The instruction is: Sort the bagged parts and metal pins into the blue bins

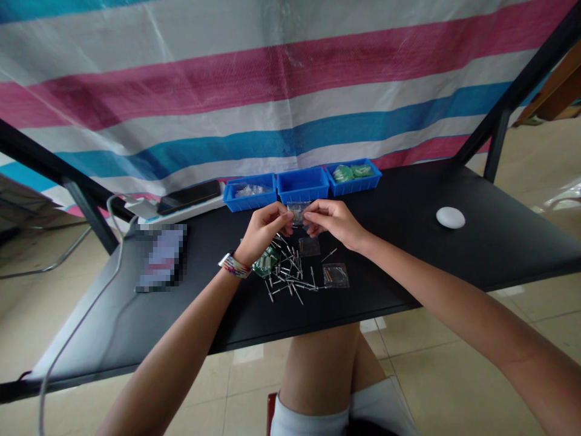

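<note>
Both hands hold a small clear plastic bag (298, 212) above the black table (408, 242). My left hand (265, 229) pinches its left edge, and my right hand (330, 221) pinches its right edge. Below the hands lies a loose pile of several metal rivets (290, 275), with a green part (266, 263) at its left side. Two more small clear bags lie flat: one (309, 246) just under my right hand, another (336, 275) to the right of the pile. A bracelet sits on my left wrist.
Three blue bins stand in a row at the table's back: the left bin (250, 192) with clear bags, the middle bin (302, 184), and the right bin (354, 175) with green pieces. A phone (189, 197), a white cable (118, 242) and a white puck (451, 217) are on the table. A striped tarp hangs behind.
</note>
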A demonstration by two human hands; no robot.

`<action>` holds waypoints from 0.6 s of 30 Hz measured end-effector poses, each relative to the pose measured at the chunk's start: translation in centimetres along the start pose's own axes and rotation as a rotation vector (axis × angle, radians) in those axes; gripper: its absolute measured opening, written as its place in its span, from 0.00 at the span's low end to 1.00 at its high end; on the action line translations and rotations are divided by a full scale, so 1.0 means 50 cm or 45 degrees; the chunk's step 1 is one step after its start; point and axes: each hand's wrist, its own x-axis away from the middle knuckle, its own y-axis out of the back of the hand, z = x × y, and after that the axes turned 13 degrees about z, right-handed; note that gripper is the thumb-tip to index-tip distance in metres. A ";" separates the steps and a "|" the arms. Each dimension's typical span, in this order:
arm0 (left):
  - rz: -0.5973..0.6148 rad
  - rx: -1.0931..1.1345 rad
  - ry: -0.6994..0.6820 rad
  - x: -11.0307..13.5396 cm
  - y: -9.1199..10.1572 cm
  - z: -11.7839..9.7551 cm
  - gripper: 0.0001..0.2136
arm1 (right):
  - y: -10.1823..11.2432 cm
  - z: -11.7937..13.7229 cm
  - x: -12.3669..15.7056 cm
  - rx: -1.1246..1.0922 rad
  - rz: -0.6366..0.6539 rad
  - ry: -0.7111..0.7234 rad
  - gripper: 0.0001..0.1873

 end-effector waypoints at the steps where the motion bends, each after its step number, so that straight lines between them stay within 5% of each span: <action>1: 0.011 0.000 -0.002 0.000 0.000 0.000 0.19 | 0.000 0.000 0.000 -0.001 0.005 0.000 0.17; 18: 0.008 -0.049 -0.049 0.001 -0.004 0.002 0.17 | -0.006 0.015 0.006 0.081 -0.072 0.044 0.15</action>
